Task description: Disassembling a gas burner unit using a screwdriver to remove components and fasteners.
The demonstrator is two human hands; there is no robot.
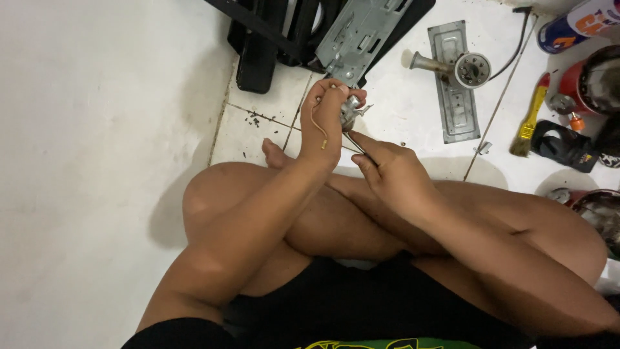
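Left hand (326, 119): fingers closing around a small grey metal valve part (352, 110), thin copper wire (316, 123) dangling.
Right hand (387, 168): pinching a thin rod (355, 143) that is reaching the part.

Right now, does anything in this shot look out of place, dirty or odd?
Dark crumbs of debris lie scattered along the tile joint on the floor beside the left hand, which grips a small metal valve part. The right hand pinches a thin rod. A yellow-handled brush lies among loose parts.
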